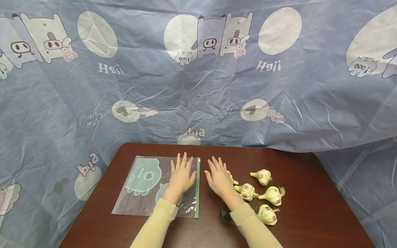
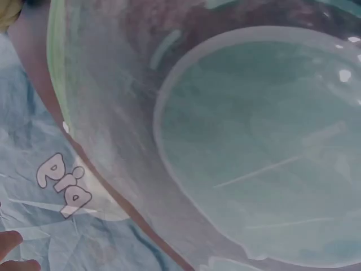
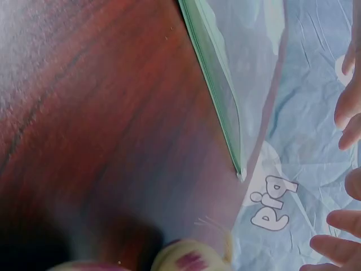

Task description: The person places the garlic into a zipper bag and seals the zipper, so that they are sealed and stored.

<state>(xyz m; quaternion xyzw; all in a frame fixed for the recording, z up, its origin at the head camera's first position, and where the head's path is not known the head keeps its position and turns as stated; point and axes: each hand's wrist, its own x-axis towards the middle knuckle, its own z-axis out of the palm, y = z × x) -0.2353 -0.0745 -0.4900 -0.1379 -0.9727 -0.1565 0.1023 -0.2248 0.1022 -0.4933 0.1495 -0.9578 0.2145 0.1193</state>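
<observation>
A creased blue cloth (image 1: 173, 91) printed with cartoon animals hangs behind and around a dark red-brown worktop (image 1: 313, 210). The left grip (image 1: 181, 176) has its fingers straight and spread apart, holding nothing, over the 3 o'clock half of a clear printed bag (image 1: 142, 175); I cannot tell whether the palm touches the plastic. The right grip (image 1: 219, 179), at 3 o'clock from the left, is likewise apart and unloaded, fingers towards 11 o'clock, just beside the garlic bulbs (image 1: 273, 196).

The step in hand looks like a ready pose, nothing taken up. Judging by that, a next move calls for fingers to curl round a bulb or pinch the bag's edge.

The bag lies flat; its long axis appears to run from 9 to 3 o'clock, with the green closure strip (image 1: 197, 193) along the 3 o'clock side, itself running roughly 12 to 6. Further out towards 3 o'clock lie the bulbs: the farthest one (image 1: 263, 177) points its stem near 9 o'clock, while the bulb nearest the person (image 1: 267, 215) has its roots towards 2 o'clock, its stem hidden.
</observation>
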